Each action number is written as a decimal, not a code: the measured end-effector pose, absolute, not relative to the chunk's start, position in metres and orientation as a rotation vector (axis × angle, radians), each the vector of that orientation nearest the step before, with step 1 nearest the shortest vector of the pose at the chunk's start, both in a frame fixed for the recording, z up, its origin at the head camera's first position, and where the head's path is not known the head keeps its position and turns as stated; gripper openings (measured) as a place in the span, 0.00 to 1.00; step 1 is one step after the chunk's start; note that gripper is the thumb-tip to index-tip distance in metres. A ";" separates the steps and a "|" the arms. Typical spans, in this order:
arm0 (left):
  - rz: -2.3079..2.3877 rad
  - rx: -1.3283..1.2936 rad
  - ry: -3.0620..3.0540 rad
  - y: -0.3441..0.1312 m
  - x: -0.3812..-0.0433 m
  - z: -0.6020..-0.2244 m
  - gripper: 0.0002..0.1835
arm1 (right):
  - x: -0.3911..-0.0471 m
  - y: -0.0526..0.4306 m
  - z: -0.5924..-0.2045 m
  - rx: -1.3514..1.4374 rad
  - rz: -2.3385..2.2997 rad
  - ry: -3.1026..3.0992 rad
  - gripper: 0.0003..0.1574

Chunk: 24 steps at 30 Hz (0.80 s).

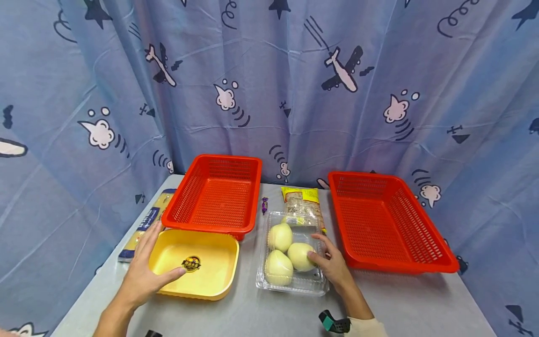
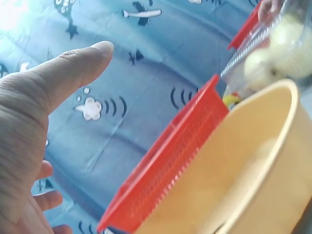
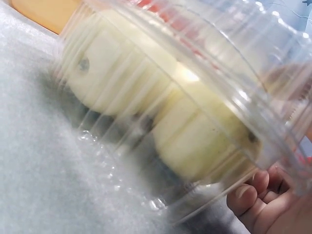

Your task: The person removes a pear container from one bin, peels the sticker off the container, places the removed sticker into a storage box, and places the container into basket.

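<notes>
A clear plastic clamshell box [image 1: 294,283] holds several round, pale yellow-green fruits [image 1: 279,267]. My right hand [image 1: 334,269] grips the box by its right side, with the thumb over the lid. In the right wrist view, curled fingers [image 3: 251,192] show at the box's lower edge, and the fruits [image 3: 204,131] press close behind the ribbed plastic. My left hand [image 1: 141,271] hovers over the left side of a yellow basin [image 1: 214,276], thumb and fingers spread, holding nothing. The left wrist view shows its thumb [image 2: 73,70] held apart from the basin [image 2: 273,161].
A red basket [image 1: 223,201] stands behind the yellow basin; another red basket [image 1: 379,224] is at right. Behind the box lie a yellow-topped packet [image 1: 303,201] and a small purple-wrapped sweet [image 1: 264,205]. A long yellow-and-blue packet [image 1: 147,222] lies at left. A patterned curtain [image 1: 269,93] encloses the table.
</notes>
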<state>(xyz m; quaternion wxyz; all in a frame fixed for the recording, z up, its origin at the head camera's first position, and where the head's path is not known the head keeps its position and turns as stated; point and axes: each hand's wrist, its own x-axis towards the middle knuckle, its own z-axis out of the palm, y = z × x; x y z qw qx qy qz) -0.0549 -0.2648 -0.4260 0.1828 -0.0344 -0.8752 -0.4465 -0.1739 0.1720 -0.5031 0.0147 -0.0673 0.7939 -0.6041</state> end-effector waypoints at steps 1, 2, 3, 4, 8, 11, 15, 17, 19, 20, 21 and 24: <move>-1.267 -0.109 -2.463 -0.262 -0.056 -0.424 0.62 | -0.174 0.172 -0.504 -0.210 -1.878 2.470 0.33; -1.272 -0.117 -2.460 -0.260 -0.056 -0.423 0.61 | -0.174 0.173 -0.504 -0.209 -1.877 2.471 0.33; -1.277 -0.122 -2.458 -0.257 -0.057 -0.422 0.61 | -0.174 0.173 -0.504 -0.209 -1.875 2.473 0.33; -1.283 -0.121 -2.458 -0.255 -0.058 -0.420 0.61 | -0.174 0.174 -0.504 -0.208 -1.874 2.474 0.33; -1.326 -0.098 -2.467 -0.243 -0.059 -0.417 0.60 | -0.174 0.175 -0.503 -0.199 -1.880 2.467 0.33; -1.351 -0.067 -2.492 -0.232 -0.061 -0.417 0.59 | -0.173 0.176 -0.501 -0.201 -1.888 2.458 0.33; -1.359 -0.073 -2.522 -0.218 -0.066 -0.417 0.59 | -0.171 0.176 -0.496 -0.192 -1.890 2.445 0.33; -1.372 -0.099 -2.519 -0.212 -0.069 -0.419 0.58 | -0.170 0.175 -0.495 -0.184 -1.887 2.437 0.34; -1.387 -0.134 -2.500 -0.208 -0.071 -0.422 0.57 | -0.171 0.175 -0.496 -0.185 -1.882 2.434 0.34; -1.394 -0.147 -2.493 -0.206 -0.072 -0.423 0.57 | -0.169 0.173 -0.491 -0.194 -1.876 2.434 0.34; -1.401 -0.162 -2.484 -0.204 -0.073 -0.425 0.57 | -0.166 0.172 -0.487 -0.198 -1.870 2.435 0.34; -1.415 -0.192 -2.467 -0.198 -0.076 -0.429 0.56 | -0.160 0.167 -0.473 -0.208 -1.850 2.445 0.33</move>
